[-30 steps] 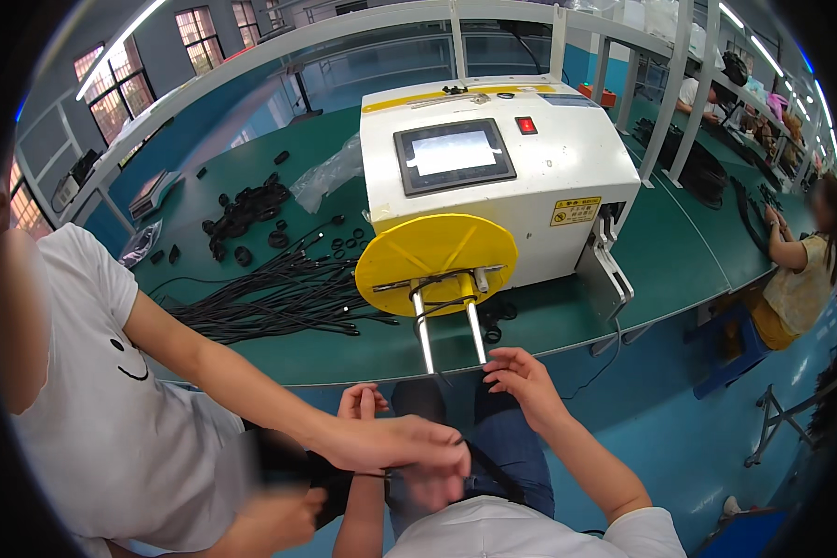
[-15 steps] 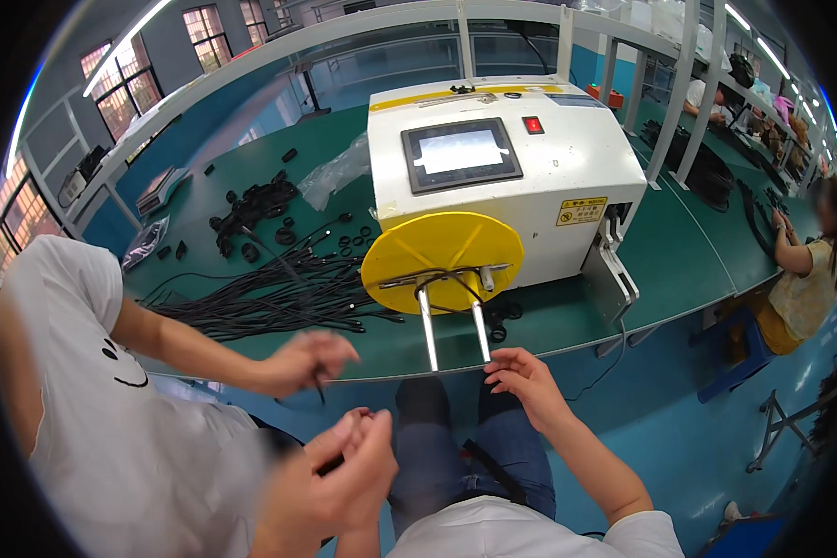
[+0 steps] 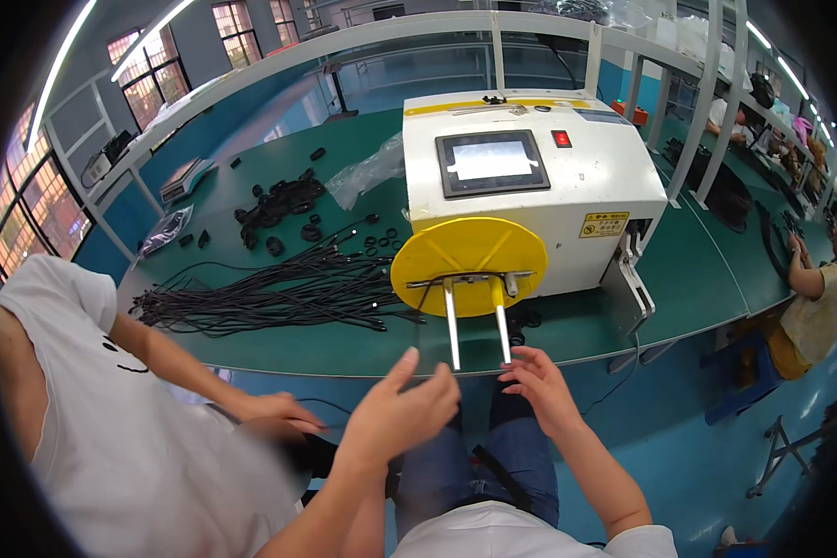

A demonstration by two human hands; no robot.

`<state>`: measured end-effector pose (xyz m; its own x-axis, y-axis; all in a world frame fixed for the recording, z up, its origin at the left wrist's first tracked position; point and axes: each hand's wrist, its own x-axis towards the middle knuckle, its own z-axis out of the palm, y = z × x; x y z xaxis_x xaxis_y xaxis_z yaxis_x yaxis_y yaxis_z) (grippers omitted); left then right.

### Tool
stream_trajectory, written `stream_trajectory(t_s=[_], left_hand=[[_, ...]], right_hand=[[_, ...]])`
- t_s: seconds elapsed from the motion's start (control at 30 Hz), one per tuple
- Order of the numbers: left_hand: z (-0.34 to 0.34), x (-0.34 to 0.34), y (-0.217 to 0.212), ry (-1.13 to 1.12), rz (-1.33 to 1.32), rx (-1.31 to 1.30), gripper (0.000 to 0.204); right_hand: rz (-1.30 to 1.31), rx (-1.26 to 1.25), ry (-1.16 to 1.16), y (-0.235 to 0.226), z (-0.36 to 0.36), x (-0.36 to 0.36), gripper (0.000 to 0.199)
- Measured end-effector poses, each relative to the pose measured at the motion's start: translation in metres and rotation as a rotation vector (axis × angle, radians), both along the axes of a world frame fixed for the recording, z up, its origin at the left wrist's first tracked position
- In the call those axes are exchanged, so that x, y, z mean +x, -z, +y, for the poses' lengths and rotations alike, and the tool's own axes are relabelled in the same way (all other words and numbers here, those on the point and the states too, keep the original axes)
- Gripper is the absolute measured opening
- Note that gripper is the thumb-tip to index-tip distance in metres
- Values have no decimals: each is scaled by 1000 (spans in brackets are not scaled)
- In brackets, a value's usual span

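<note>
My left hand is raised in front of the table edge, fingers apart and nothing in it. To its right, my right hand is open with bent fingers, close to the tip of the right metal rod; whether they touch I cannot tell. The left metal rod also sticks out toward me. Both rods stand on a yellow disc at the front of a white machine. A thin dark cable shows against the disc near the rod bases.
Many black cables lie bundled on the green table, with small black rings and a clear plastic bag behind. A co-worker sits close at my left, a hand beside a black cable. A metal bracket projects at the machine's right.
My left hand has opened from a pinch and moved up and right. The co-worker's hand has drawn back to the lower left. The cable loop across the rods shows less. The view has shifted slightly.
</note>
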<state>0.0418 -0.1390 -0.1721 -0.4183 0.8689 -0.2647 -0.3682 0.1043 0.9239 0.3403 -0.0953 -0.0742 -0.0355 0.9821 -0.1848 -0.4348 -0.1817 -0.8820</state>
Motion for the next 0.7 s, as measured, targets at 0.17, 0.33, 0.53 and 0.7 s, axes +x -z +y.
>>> stream_trajectory(t_s=[0.17,0.33,0.53,0.7], left_hand=[[2,6,0,-25,58,-7,32],[-16,-13,32,155,379,-47,21],[-21,23,-45,406,925,189,7],[6,39,-114,209,1185,634,12]], right_hand=[[-78,50,-69,-1,2,-8,31],[-96,45,-96,-1,3,0,31],[-81,44,-110,-2,-1,4,30],[-83,48,-121,-2,-3,5,29]])
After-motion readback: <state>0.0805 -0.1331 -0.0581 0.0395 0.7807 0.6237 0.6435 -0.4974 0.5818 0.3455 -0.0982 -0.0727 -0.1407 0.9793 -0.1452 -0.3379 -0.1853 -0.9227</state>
